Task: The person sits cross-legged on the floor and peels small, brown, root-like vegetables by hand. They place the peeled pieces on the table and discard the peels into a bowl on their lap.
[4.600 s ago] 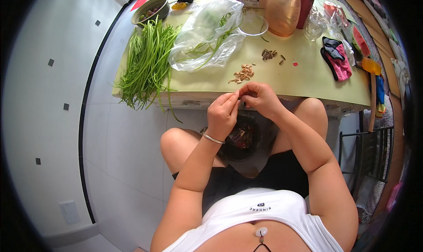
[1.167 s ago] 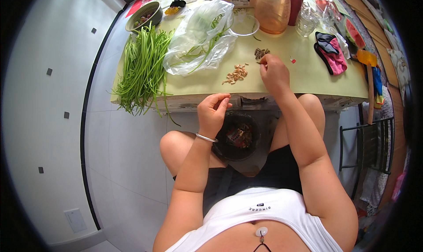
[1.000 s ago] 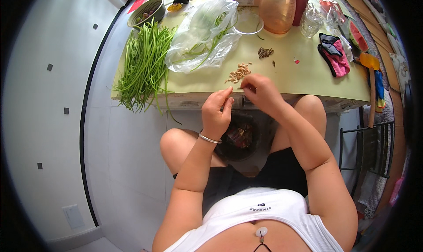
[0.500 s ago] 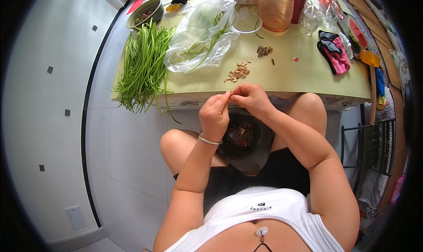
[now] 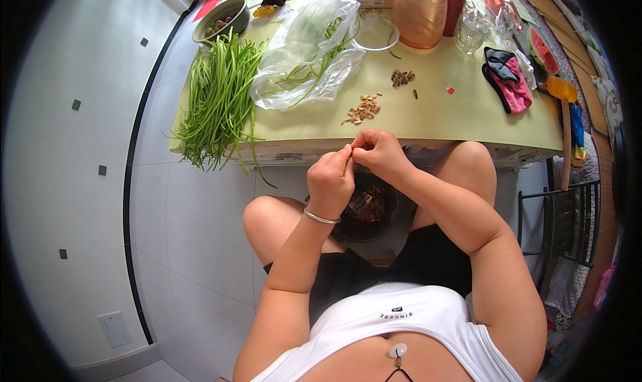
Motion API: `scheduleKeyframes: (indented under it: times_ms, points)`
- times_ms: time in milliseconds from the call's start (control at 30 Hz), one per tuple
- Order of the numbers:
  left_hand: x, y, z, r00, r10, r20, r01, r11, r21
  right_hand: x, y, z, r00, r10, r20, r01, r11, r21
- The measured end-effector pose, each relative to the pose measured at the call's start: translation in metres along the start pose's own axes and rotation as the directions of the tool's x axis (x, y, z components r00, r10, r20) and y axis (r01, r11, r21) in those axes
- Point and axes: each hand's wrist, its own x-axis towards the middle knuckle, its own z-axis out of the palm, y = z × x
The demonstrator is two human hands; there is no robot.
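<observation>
Just off the table's near edge, my left hand and my right hand meet with fingertips pinched together. Whatever sits between the fingertips is too small and hidden to make out. Beyond them on the pale yellow table lies a small pile of light shelled seed kernels. Farther back is a smaller heap of dark striped seeds in their shells, with a single dark seed beside it. Below my hands, between my knees, stands a dark waste bin with wrappers and scraps inside.
Long green stems hang over the table's near left edge, beside a clear plastic bag. At the back are a colander, an orange jar and a glass. A pink and black cloth item lies right, near an orange-headed mallet-like tool.
Both hands have shifted slightly toward me and to the right, my left hand most. The fingertips stay pinched together; the seed piles look the same.
</observation>
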Motion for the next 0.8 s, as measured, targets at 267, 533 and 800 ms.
scheduleKeyframes:
  times_ms: [267,533,800]
  points:
    - [0.003,-0.012,-0.009,0.691,-0.542,0.479,0.64,0.149,-0.754,0.001,-0.015,-0.012,0.931,0.301,0.205,-0.348,0.901,0.259]
    - [0.003,-0.022,-0.013,0.674,-0.501,0.544,0.677,0.124,-0.725,0.0,-0.013,-0.008,0.928,0.319,0.193,-0.366,0.88,0.303]
    - [0.007,-0.013,-0.033,0.713,-0.403,0.574,0.697,0.504,-0.51,-0.003,-0.017,-0.029,0.871,0.221,0.439,-0.108,0.957,-0.268]
